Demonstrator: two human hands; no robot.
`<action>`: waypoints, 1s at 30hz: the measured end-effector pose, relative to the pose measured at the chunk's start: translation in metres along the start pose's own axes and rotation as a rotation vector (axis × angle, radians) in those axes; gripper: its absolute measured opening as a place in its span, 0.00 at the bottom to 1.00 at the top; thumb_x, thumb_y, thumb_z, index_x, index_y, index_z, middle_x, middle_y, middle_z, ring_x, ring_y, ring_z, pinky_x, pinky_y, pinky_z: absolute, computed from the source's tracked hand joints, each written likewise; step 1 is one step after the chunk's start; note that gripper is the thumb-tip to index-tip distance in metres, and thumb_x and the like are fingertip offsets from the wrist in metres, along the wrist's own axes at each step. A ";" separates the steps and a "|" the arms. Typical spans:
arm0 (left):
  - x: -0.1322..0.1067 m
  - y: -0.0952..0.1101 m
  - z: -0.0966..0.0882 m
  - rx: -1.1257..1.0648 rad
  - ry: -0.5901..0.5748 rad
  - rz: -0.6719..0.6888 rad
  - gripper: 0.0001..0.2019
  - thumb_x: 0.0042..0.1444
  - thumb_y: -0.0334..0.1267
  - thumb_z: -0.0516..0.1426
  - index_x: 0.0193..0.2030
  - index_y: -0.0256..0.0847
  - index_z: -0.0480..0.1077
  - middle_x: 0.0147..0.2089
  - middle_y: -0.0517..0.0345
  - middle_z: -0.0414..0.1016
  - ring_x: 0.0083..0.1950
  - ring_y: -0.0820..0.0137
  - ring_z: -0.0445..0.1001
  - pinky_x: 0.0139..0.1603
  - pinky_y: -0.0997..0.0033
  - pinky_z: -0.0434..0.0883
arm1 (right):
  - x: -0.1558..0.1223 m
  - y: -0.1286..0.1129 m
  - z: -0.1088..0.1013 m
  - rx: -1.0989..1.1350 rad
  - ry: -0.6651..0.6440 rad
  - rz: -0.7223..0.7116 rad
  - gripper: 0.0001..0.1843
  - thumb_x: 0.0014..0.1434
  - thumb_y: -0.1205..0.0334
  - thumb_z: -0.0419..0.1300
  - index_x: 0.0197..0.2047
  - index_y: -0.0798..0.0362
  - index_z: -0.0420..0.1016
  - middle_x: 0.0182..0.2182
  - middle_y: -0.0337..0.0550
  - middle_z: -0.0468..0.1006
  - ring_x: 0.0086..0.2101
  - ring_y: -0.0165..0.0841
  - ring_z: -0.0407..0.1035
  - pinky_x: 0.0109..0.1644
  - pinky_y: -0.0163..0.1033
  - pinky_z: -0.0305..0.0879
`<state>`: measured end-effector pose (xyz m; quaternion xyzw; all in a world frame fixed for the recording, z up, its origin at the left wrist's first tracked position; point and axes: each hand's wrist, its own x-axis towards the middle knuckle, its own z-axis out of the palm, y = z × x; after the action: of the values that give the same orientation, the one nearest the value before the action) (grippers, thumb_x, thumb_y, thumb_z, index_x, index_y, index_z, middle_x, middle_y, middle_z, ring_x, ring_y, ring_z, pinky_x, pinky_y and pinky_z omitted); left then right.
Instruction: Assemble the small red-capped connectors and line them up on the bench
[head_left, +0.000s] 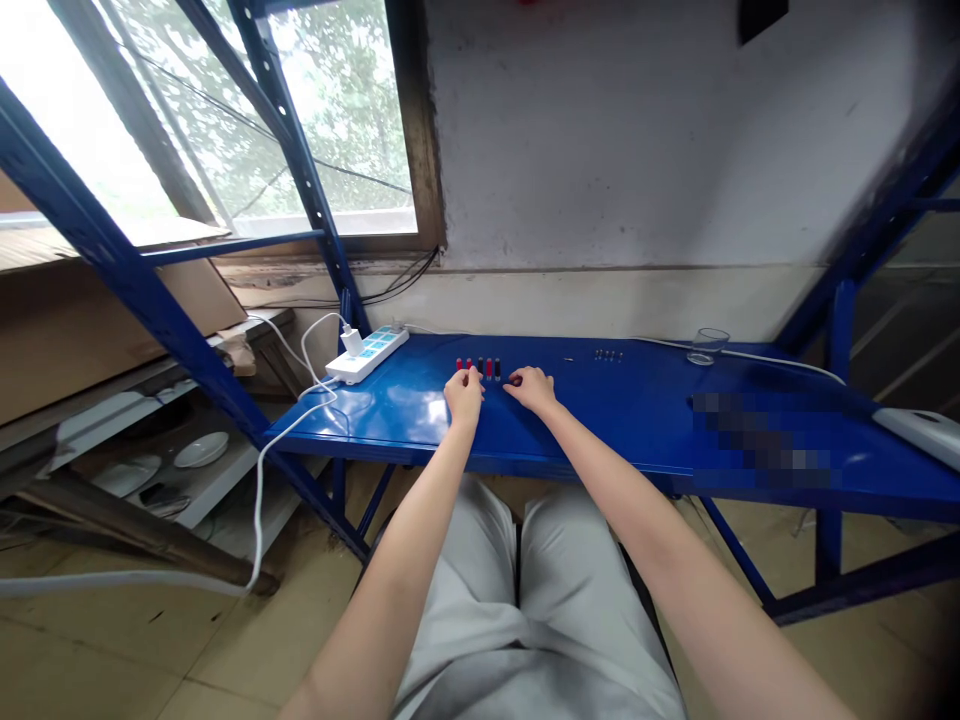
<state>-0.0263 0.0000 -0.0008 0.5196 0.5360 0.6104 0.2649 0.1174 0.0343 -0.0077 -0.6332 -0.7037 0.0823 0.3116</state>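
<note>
Forearms (405, 560), hands (463, 396) (534, 388) beside red and black pieces (489, 368), any print illegible

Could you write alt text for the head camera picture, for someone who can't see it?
A person's left hand is at a short row of small red and black pieces on a glossy blue table, with the right hand beside the row's right end. A white power strip lies to the left; tiny shiny pieces and a clear glass are to the right.

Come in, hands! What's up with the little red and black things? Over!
Left hand at row of small red and black pieces, grip unclear. Right hand just right, grip unclear. Power strip farther left, not blocking.
</note>
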 end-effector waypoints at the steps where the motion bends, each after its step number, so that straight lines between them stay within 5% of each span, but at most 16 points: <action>1: 0.000 0.000 0.000 0.003 -0.003 0.001 0.16 0.55 0.46 0.48 0.25 0.39 0.67 0.19 0.61 0.66 0.16 0.77 0.63 0.20 0.77 0.62 | 0.003 -0.002 0.003 -0.024 -0.009 0.013 0.10 0.48 0.54 0.60 0.32 0.50 0.75 0.34 0.46 0.76 0.43 0.43 0.64 0.45 0.49 0.55; 16: 0.000 -0.005 0.002 0.044 0.003 0.066 0.15 0.56 0.44 0.48 0.24 0.39 0.67 0.17 0.62 0.65 0.19 0.76 0.64 0.24 0.76 0.61 | 0.019 -0.024 0.017 -0.131 -0.067 0.166 0.14 0.50 0.51 0.58 0.37 0.50 0.74 0.41 0.46 0.74 0.47 0.43 0.60 0.47 0.50 0.52; 25: -0.001 -0.005 0.002 0.072 -0.018 0.116 0.16 0.57 0.44 0.48 0.24 0.39 0.68 0.18 0.61 0.65 0.22 0.76 0.64 0.26 0.77 0.61 | 0.019 -0.024 0.018 -0.111 -0.026 0.158 0.09 0.50 0.56 0.56 0.32 0.51 0.73 0.36 0.44 0.76 0.42 0.41 0.64 0.44 0.46 0.50; 30: -0.009 0.003 0.007 0.062 -0.049 0.286 0.17 0.57 0.46 0.49 0.48 0.40 0.68 0.25 0.61 0.68 0.24 0.77 0.64 0.28 0.78 0.63 | 0.007 -0.017 0.005 -0.095 0.105 0.061 0.09 0.52 0.58 0.54 0.32 0.52 0.72 0.31 0.42 0.76 0.35 0.36 0.66 0.42 0.43 0.46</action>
<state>-0.0163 -0.0063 -0.0021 0.6133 0.4686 0.6121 0.1720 0.1010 0.0388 -0.0006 -0.6718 -0.6700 0.0251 0.3150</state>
